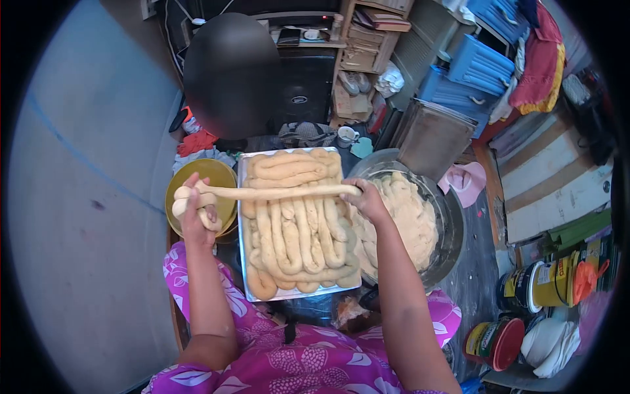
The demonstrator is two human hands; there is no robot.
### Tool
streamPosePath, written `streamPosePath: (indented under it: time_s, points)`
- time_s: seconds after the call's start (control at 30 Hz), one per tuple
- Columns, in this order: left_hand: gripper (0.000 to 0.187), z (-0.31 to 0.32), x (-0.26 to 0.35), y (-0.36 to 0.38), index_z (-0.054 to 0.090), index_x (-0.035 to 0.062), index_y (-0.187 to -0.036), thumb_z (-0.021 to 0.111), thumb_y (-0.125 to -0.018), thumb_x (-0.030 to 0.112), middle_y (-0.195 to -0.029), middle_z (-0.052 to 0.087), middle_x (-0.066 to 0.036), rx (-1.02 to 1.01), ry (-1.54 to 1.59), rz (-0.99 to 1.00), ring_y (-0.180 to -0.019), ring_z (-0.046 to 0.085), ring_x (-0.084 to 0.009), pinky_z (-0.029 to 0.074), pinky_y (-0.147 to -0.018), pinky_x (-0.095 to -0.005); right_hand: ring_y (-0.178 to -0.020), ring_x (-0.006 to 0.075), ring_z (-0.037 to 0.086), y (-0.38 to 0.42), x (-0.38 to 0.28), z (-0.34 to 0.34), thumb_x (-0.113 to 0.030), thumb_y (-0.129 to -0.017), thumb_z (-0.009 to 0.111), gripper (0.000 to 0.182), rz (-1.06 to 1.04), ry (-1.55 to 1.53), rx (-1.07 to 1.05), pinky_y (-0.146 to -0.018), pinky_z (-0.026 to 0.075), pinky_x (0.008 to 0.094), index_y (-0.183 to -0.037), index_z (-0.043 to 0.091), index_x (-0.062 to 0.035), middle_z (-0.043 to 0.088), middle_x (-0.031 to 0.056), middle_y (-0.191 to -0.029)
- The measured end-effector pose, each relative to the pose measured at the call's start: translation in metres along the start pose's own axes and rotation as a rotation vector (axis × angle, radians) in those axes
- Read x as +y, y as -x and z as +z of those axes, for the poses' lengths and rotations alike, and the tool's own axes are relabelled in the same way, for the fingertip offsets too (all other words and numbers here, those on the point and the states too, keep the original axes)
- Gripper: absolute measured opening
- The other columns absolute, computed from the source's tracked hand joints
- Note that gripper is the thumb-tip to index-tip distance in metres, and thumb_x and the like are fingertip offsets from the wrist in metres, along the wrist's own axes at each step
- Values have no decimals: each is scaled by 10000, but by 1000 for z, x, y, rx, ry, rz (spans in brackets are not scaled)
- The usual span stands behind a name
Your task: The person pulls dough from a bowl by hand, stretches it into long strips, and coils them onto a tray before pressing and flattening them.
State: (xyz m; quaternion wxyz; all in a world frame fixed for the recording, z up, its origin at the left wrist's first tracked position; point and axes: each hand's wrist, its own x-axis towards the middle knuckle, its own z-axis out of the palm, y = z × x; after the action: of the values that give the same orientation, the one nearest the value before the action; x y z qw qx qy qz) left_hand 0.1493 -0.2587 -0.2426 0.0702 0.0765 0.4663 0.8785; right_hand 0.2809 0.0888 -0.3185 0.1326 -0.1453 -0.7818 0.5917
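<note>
A long pale dough rope (pixel 282 193) stretches across the view between my two hands. My left hand (pixel 195 226) is closed on its left part, where the dough loops around the fingers in thick folds. My right hand (pixel 369 202) grips the rope's other end. Beneath the rope lies a metal tray (pixel 244 269) piled with dough ropes (pixel 304 246), laid in long folded rows. Right of the tray, a large round basin (pixel 453 240) holds a mass of soft dough (pixel 410 220); my right hand is above its near-left side.
A yellow bucket (pixel 220 172) stands by my left hand. Behind the basin lean dark metal sheets (pixel 436 138). A white cup (pixel 347 135) sits beyond the tray. Several paint-type buckets (pixel 493 343) are at lower right. A grey wall (pixel 92 197) bounds the left side.
</note>
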Motion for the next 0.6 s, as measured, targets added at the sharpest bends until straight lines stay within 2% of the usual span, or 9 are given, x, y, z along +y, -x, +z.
streamPosePath:
  time_s: [0.13,0.17,0.2,0.3,0.33,0.4,0.47,0.53,0.6]
  points:
    - [405,-21,-18,-22,458,81,-1261,549,-893,222,-1113,560,-117,146,-226,-130,-540,479,-42,380,-407,-169,-920,242,572,-35,15,37,-82,-701,732,309,-167,308,109,-832,451,327,-991,632,-38,607,80,-957]
    - [401,-27,-20,-24,472,77,-1257,560,-886,202,-1117,565,-108,90,-280,-179,-704,547,-73,446,-535,-181,-950,267,556,-36,21,43,-82,-687,734,303,-180,336,170,-862,434,338,-974,642,-47,597,100,-979]
    - [401,-32,-26,-27,472,77,-1257,560,-886,202,-1117,565,-108,94,-277,-188,-704,547,-73,446,-535,-181,-980,293,540,-34,18,48,-83,-673,735,297,-192,364,232,-891,416,350,-957,651,-56,588,121,-1000]
    - [438,-34,-45,-31,461,45,-1274,583,-864,137,-1115,552,-85,81,-244,-277,-1014,510,-148,398,-869,-250,-968,311,530,-19,-4,63,-83,-710,681,271,-335,605,351,-878,408,374,-974,626,-56,578,137,-997]
    - [438,-29,-45,-30,461,45,-1274,583,-864,137,-1115,552,-85,82,-237,-284,-1014,510,-148,398,-869,-250,-971,320,522,-14,-12,76,-71,-713,666,269,-400,653,439,-864,412,382,-977,615,-61,577,138,-969]
    - [451,-18,-44,-28,457,29,-1276,589,-858,132,-1103,542,-74,55,-291,-279,-986,510,-132,407,-849,-245,-982,285,516,-10,2,111,-137,-779,592,247,-294,486,117,-849,392,395,-1011,605,-52,567,130,-995]
    - [488,-19,-49,-30,419,51,-1316,583,-863,130,-1092,536,-65,26,-334,-270,-975,500,-125,404,-843,-241,-1013,279,502,1,-52,142,-143,-780,594,282,-335,565,-163,-871,368,407,-1053,592,-72,549,119,-1009]
    - [529,-21,-49,-31,381,72,-1357,576,-869,128,-1081,530,-56,-1,-379,-252,-964,490,-117,400,-836,-237,-1018,288,501,-3,-52,155,-158,-782,604,311,-300,580,-119,-882,371,404,-1083,581,-85,542,115,-1025]
    - [621,-25,-39,-34,246,158,-1435,547,-893,133,-1049,521,-43,-139,-689,-181,-912,480,-108,402,-799,-229,-1023,297,500,-6,-53,158,-174,-783,613,342,-276,594,-79,-893,374,400,-1114,569,-98,536,111,-1042]
